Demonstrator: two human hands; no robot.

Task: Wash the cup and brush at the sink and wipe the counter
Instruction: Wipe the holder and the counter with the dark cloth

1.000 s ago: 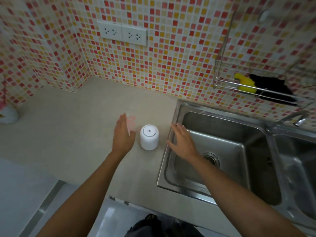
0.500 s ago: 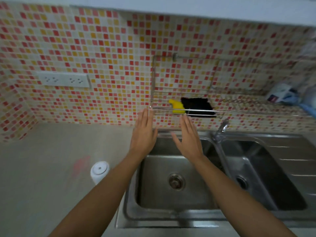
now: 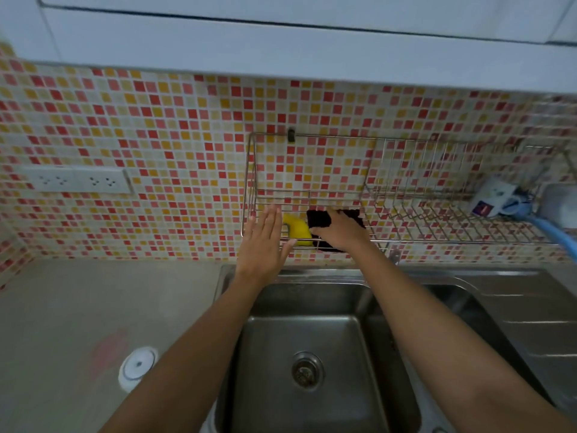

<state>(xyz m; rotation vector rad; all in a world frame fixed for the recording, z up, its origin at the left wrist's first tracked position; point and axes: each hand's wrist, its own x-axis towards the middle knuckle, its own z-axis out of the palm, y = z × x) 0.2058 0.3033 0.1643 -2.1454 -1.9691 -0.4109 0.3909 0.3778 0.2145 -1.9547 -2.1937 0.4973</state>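
A white cup (image 3: 136, 367) stands upside down on the beige counter (image 3: 78, 307), left of the steel sink (image 3: 315, 345). A pale red stain (image 3: 107, 348) marks the counter beside it. On the wall hangs a wire rack (image 3: 312, 195) holding a yellow-handled brush (image 3: 296, 231) and a black cloth (image 3: 318, 218). My right hand (image 3: 338, 231) lies on the black cloth with its fingers curled over it. My left hand (image 3: 265, 242) is flat and open in front of the rack's left end, just left of the yellow handle, holding nothing.
A double wall socket (image 3: 78, 180) sits on the mosaic tiles at left. The rack's right part (image 3: 452, 220) carries a mug (image 3: 493, 200) and a blue item (image 3: 559, 235). A second basin (image 3: 462, 307) and drainboard lie to the right. A white cabinet (image 3: 281, 42) hangs overhead.
My view swung up and right from the cup to the rack. Both hands rose from over the sink to the rack; the right hand came down onto the black cloth.
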